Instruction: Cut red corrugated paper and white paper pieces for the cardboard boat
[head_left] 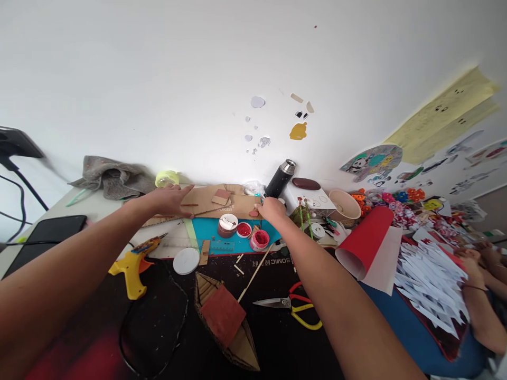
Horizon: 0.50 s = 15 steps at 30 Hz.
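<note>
My left hand (173, 199) lies with fingers spread on the left part of a long piece of brown cardboard (206, 208) near the wall. At the cardboard's right end my right hand (273, 210) is closed; a small teal tip shows beside its fingers, but what it grips is hidden. A small reddish-brown square (222, 196) lies on the cardboard between the hands. Just in front stand an open jar of red paint (260, 239), its red-stained lid (244, 229) and a second jar (227, 225). Closer to me is a cardboard boat (247, 348) with a reddish-brown square piece (224, 315) on it.
A yellow glue gun (134, 274) with a looping cable lies left of the boat, scissors (289, 303) to its right. A black thermos (280, 178) leans behind my right hand. Red paper (366, 243) and white paper strips (431, 285) lie right, beside another person's arm (481, 306).
</note>
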Tool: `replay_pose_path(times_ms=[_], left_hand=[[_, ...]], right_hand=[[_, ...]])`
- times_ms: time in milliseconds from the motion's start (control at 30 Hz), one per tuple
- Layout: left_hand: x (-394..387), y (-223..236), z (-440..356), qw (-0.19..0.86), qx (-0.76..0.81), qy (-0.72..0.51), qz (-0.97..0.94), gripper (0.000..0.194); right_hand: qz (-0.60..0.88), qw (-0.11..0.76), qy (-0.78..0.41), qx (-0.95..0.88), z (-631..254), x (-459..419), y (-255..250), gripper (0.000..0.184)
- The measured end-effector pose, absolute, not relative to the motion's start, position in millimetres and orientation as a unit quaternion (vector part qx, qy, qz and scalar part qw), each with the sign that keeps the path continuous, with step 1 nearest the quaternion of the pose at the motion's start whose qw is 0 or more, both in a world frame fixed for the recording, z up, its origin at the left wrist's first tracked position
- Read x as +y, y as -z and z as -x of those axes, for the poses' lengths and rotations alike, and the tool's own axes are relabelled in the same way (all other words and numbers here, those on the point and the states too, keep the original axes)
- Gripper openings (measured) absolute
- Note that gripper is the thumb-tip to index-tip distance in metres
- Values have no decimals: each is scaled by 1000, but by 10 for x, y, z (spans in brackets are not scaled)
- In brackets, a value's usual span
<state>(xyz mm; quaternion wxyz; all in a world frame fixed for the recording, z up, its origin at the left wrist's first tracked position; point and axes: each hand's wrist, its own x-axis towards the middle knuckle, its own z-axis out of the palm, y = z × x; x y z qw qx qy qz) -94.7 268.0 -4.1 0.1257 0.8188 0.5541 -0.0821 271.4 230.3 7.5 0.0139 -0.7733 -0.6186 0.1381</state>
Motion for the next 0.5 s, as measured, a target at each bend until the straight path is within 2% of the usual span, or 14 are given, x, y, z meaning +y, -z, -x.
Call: replay_pose_path(times_ms=[100, 300, 500], left_hand=[[2679, 35, 954, 125, 556, 82, -818, 139], [2687, 33, 956, 113, 548, 77, -825, 136], [2652, -51, 969, 121, 548, 86, -823, 138]], right_hand=[[774, 27, -142, -617, -2738, 2304, -89, 32], [774, 59, -155, -611, -2754, 2263, -134, 52], [776, 85, -166, -602, -2753, 2258, -123, 48]])
